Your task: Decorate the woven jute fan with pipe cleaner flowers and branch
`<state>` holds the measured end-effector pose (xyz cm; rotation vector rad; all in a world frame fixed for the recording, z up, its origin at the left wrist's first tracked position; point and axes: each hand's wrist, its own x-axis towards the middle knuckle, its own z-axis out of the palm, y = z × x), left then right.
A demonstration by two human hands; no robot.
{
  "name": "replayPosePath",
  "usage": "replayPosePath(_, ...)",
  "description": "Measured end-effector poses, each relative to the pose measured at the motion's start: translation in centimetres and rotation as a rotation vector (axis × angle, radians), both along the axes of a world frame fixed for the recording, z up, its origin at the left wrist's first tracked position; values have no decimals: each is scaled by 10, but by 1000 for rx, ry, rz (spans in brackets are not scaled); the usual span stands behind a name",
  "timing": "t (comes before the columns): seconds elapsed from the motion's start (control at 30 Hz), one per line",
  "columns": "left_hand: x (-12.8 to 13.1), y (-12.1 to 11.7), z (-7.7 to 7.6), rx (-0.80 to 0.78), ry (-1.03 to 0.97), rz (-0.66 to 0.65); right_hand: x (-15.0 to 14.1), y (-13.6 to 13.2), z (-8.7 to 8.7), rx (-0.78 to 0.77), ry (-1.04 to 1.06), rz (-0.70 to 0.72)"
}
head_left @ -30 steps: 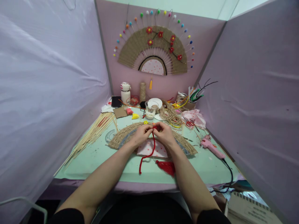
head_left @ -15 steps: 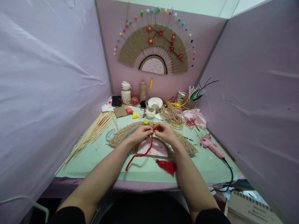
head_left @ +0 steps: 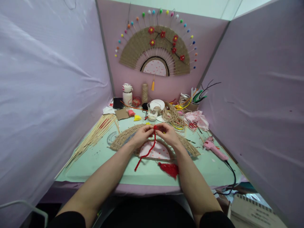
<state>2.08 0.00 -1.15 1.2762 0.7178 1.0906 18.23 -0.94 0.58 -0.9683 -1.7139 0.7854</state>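
A red pipe cleaner (head_left: 149,152) is pinched at its upper, bent end between the fingers of my left hand (head_left: 143,134) and my right hand (head_left: 167,133). Its long tail hangs down to the left over the fan's pink-dotted half circle (head_left: 156,150). Both hands are held close together above a woven twine fan (head_left: 125,135) lying on the table, hiding its middle. Below the half circle, near my right forearm, lies a red tassel (head_left: 169,169).
Thin wooden sticks (head_left: 89,142) lie at left beside a protractor (head_left: 112,138). A pink glue gun (head_left: 215,150) rests at right, its cord trailing over the edge. Behind are a plastic cup (head_left: 152,113), loose twine (head_left: 174,116) and red scissors (head_left: 193,125). Another fan (head_left: 135,47) hangs on the back wall.
My fingers have shifted a little on the pipe cleaner, and its bent red end now shows above the fingertips. The hanging tail has swung slightly to the right.
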Motion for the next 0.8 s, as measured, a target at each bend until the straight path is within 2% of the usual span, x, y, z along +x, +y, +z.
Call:
replayPosePath(0.3, -1, -5, 7, 79, 96, 22, 0, -6, 9, 151, -50, 20)
replayPosePath(0.47, -2, -6, 7, 47, 120, 15, 0, -7, 9, 183, -38, 44)
replayPosePath(0.8, 2, -3, 1, -64, -85, -54, -3, -9, 12, 148, 8, 37)
